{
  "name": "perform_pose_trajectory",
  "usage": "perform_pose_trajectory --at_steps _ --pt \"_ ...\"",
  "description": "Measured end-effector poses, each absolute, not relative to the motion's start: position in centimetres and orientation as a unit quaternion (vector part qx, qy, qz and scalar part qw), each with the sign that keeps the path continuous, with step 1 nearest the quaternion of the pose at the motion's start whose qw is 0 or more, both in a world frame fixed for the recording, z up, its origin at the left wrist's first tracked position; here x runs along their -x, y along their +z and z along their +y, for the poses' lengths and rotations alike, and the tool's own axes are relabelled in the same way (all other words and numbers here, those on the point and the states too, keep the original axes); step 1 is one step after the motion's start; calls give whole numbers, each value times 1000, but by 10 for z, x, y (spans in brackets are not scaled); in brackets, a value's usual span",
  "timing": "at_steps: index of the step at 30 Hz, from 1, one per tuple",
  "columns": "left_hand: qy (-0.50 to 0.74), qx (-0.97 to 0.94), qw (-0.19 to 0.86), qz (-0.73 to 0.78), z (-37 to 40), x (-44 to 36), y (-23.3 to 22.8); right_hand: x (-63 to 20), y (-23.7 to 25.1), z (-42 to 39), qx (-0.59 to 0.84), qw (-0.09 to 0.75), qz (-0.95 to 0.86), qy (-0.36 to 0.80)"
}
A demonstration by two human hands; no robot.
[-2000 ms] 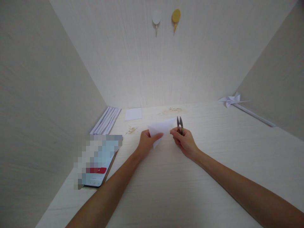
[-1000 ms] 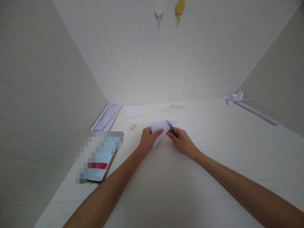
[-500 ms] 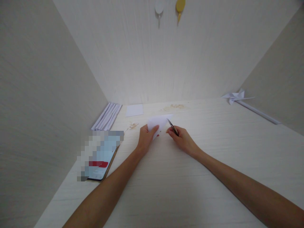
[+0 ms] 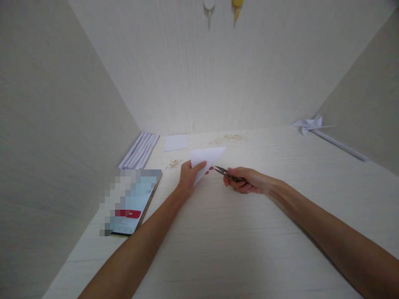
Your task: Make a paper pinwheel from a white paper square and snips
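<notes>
A folded white paper [image 4: 204, 160] is held by the left hand [image 4: 188, 181] above the middle of the desk [image 4: 237, 249], with the thumb pinched over its lower left part and the other fingers closed behind it. The paper is shaped like a triangle, one corner pointing right and one down. Small scissors [image 4: 227, 175] are gripped in the right hand [image 4: 249, 181], the fingers curled shut round the handles; the blades are parted a little and are pointed left, just beside the lower edge of the paper. Whether the blade tips touch the paper cannot be told.

A phone [image 4: 132, 203] is seen near the left edge of the desk. At the far left corner a stack of white strips [image 4: 140, 150] is laid, with a white square sheet [image 4: 176, 142] beside it. A paper pinwheel [image 4: 311, 123] is lying at the far right corner.
</notes>
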State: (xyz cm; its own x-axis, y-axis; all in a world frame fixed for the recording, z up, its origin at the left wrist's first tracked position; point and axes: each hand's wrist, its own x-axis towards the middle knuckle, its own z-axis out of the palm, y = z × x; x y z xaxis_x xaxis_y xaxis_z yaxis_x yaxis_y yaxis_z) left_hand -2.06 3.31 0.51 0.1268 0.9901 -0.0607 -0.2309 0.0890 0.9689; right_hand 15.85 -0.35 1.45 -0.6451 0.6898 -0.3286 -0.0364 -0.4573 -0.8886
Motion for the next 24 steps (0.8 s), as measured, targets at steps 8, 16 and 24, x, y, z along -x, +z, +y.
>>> perform_pose_trajectory --at_steps 8,16,24 --pt "464 -466 636 404 32 22 8 -167 14 0 312 244 -442 805" --pt "452 -469 643 403 30 22 8 -167 13 0 326 221 -451 801" --pt "445 -467 641 416 30 22 9 -165 15 -2 346 220 -453 791"
